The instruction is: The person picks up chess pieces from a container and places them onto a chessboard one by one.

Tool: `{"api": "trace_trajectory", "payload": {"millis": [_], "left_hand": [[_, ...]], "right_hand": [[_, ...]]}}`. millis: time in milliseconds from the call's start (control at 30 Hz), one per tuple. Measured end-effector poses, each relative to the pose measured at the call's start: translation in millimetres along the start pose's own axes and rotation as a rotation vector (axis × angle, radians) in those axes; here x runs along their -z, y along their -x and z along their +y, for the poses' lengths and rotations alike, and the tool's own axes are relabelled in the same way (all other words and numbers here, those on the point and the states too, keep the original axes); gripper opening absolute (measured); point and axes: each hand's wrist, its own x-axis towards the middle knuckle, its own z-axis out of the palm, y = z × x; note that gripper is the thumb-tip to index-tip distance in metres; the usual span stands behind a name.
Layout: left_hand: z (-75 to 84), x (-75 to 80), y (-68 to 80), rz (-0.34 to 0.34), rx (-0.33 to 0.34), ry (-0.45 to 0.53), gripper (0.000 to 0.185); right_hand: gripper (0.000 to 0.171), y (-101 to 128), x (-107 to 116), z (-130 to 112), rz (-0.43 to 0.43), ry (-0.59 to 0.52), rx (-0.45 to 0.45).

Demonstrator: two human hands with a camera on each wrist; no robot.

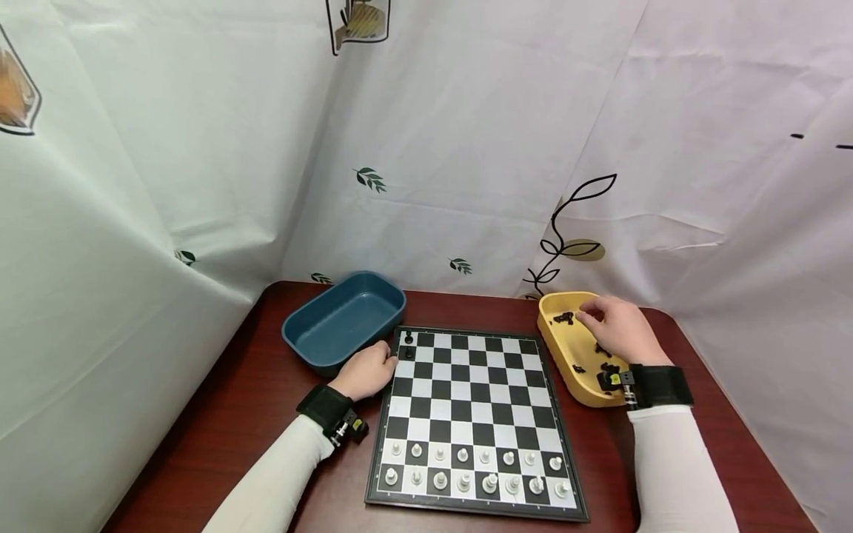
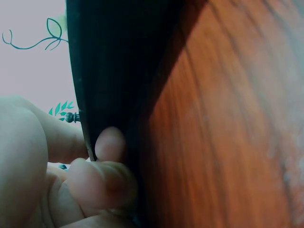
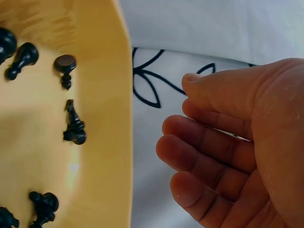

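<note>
I'm seeing right hand (image 1: 616, 326) hovering relaxed, empty, over yellow tray (image 1: 556, 348) | left hand (image 1: 369, 370) curling on board (image 1: 466, 414) edge | I'd be pinching one black piece (image 3: 73, 126) upright.

Both forearms, in white sleeves with black wrist straps, reach forward. The left hand (image 1: 369, 369) lies low with its fingers (image 2: 102, 175) curled under. The right hand (image 1: 618, 327) hovers palm down, its fingers (image 3: 204, 142) loosely bent and holding nothing.
</note>
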Motion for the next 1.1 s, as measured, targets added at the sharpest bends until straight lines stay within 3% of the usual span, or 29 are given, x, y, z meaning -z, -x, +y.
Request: {"api": "trace_trajectory", "payload": {"millis": [267, 533, 733, 933, 1100], "left_hand": [[2.1, 1.7, -0.3, -0.005, 0.006, 0.007, 0.02], [1.0, -0.5, -0.5, 0.0, 0.007, 0.0, 0.02], [0.4, -1.9, 0.2, -0.003, -0.002, -0.011, 0.021], [-0.4, -1.8, -0.6, 0.003, -0.002, -0.014, 0.021], [-0.5, -1.0, -0.8, 0.004, -0.006, -0.01, 0.022]], "right_hand": [[0.024, -3, -7, 6, -0.043, -0.005, -0.02], [0.018, -3, -19, 10, -0.139, 0.02, -0.026], [0.015, 1, -27, 13, -0.275, -0.007, 0.002], [0.014, 6, -23, 8, -0.442, -0.071, -0.071], [0.014, 9, -19, 6, -0.485, -0.09, -0.097]]}}
